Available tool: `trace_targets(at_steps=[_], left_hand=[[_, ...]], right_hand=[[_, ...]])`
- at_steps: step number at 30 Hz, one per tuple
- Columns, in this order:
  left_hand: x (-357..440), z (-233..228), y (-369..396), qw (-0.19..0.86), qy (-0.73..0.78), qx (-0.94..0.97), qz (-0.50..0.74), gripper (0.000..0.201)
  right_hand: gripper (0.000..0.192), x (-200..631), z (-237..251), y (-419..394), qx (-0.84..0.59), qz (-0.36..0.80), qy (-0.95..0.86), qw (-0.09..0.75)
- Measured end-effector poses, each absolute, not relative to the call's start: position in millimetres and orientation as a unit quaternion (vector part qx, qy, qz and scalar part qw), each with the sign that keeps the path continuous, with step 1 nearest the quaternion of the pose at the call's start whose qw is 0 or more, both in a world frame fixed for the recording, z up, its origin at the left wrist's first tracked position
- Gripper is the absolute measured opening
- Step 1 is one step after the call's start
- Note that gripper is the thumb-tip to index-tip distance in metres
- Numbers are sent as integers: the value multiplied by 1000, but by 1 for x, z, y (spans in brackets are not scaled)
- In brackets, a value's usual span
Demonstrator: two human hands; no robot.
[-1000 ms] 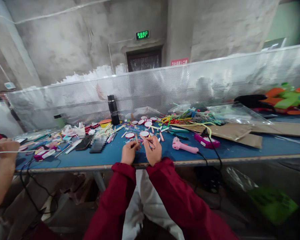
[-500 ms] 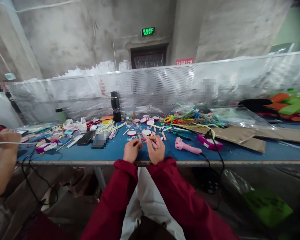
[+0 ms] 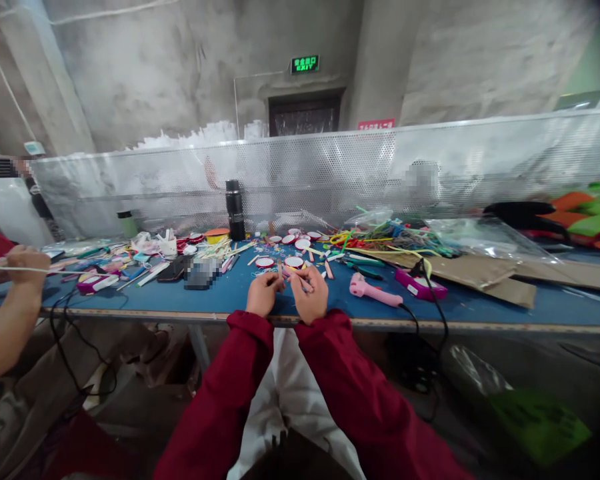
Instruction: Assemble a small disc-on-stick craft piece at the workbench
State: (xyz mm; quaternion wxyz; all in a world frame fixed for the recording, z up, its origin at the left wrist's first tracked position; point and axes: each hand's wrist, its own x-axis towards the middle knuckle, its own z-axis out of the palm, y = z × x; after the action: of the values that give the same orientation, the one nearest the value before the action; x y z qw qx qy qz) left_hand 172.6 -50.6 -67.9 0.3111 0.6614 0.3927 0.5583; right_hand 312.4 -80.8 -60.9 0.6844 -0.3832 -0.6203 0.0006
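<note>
Both my hands are close together over the table's front edge, fingers pinched. My left hand (image 3: 263, 295) is closed on a narrow brown stick (image 3: 280, 268) that points up past the fingertips. In my right hand (image 3: 311, 298) is a thin pink stick (image 3: 306, 285), its tip towards the left hand. Just beyond the fingers lie round white discs with red rims, one on the left (image 3: 265, 262) and one by the right fingertips (image 3: 294, 262). A pink glue gun (image 3: 375, 291) lies to the right of my right hand.
On the blue table (image 3: 230, 300) are a black flask (image 3: 235, 212), dark phones (image 3: 174, 269), pliers (image 3: 364, 269), a purple box (image 3: 420, 284) with a cable, tangled coloured cords (image 3: 395, 235) and cardboard (image 3: 460, 267). A co-worker's hand (image 3: 27, 263) holds a white cord at the left.
The whole view has shifted slightly, with things at the left appearing further right. My hands stay close together with the same sticks, their fingers moving only a little.
</note>
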Motion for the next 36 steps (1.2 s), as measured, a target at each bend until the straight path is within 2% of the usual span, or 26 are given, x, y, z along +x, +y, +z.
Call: trace_targets(at_steps=[36], left_hand=[[174,-63,-57,305,405,652,564,17]], right_hand=[[11,311,-53,-88,-385,-17,-619,684]])
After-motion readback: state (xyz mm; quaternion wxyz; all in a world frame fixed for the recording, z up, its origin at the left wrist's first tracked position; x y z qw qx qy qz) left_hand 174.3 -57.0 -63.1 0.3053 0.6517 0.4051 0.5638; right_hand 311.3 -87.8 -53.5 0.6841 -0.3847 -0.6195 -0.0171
